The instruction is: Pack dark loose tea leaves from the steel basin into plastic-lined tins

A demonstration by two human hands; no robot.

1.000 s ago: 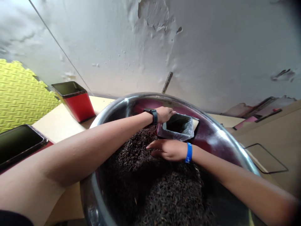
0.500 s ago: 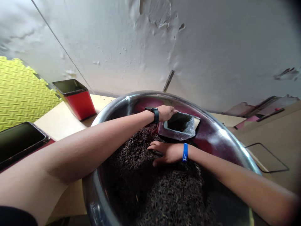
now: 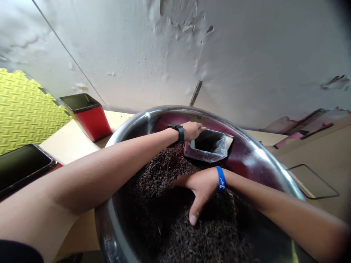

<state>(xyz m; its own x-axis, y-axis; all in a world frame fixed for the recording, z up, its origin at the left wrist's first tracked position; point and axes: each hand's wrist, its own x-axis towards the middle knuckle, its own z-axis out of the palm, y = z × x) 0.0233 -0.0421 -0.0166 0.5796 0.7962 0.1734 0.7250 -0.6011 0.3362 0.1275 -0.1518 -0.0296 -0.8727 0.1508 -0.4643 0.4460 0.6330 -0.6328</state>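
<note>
A wide metal basin (image 3: pixel 124 136) holds a heap of dark loose tea leaves (image 3: pixel 211 233). Inside it, toward the far side, stands a tin lined with a clear plastic bag (image 3: pixel 204 155); some dark stuff shows in its mouth. My left hand (image 3: pixel 192 130), wearing a black watch, is closed on the tin's left rim and the bag's edge. Nearer to me, my right hand (image 3: pixel 204 184), with a blue wristband, is open in the leaves. Its thumb is spread wide toward me, while the fingertips are sunk in the leaves and partly hidden.
A red tin with an open top (image 3: pixel 94 122) stands on the light tabletop (image 3: pixel 64 146) left of the basin. Another open tin (image 3: pixel 26 168) is closer at the left edge. Behind are a peeling wall (image 3: pixel 131 58) and a yellow foam mat (image 3: pixel 24 109).
My right hand has moved slightly right and nearer to me, its thumb spreading away and its fingers dipping into the tea leaves. My left hand stays on the lined tin.
</note>
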